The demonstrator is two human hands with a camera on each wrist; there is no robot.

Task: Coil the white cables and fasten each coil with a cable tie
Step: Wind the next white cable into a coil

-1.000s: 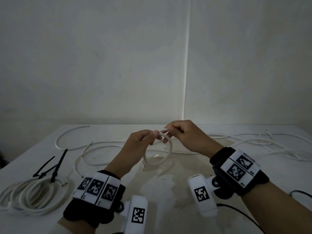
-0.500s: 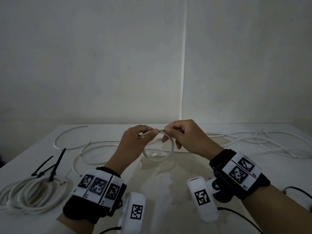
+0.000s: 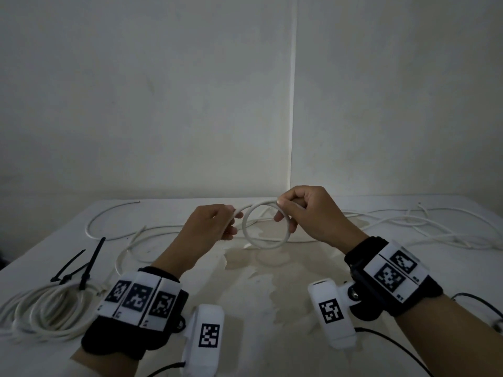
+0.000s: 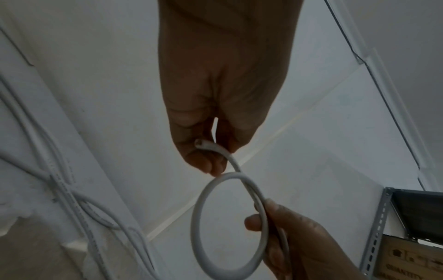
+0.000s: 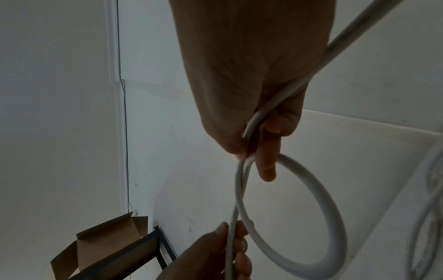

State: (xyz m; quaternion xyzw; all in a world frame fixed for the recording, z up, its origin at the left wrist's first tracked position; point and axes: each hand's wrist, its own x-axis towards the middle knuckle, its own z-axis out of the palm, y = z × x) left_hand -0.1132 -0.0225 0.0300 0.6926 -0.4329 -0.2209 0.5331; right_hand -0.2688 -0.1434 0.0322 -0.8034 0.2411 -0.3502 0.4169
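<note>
Above the middle of the table, both hands hold one white cable bent into a single small loop (image 3: 266,245). My left hand (image 3: 232,221) pinches the cable's cut end (image 4: 205,146) between thumb and fingers. My right hand (image 3: 283,215) grips the loop's top where the cable crosses itself (image 5: 249,132), one finger poking through the ring. The rest of this cable trails off past my right palm. A finished white coil (image 3: 46,311) lies at the front left, with black cable ties (image 3: 81,265) on its far edge.
Loose white cables sprawl across the back of the white table (image 3: 272,308), left (image 3: 122,232) and right (image 3: 424,227). A stain marks the table's middle. An open cardboard box (image 5: 95,246) and a metal shelf frame (image 4: 378,227) stand beyond the table. Walls rise close behind.
My hands have drawn apart: the right has risen and shifted right, the left a little left. The loop between them is wider and sits higher above the table.
</note>
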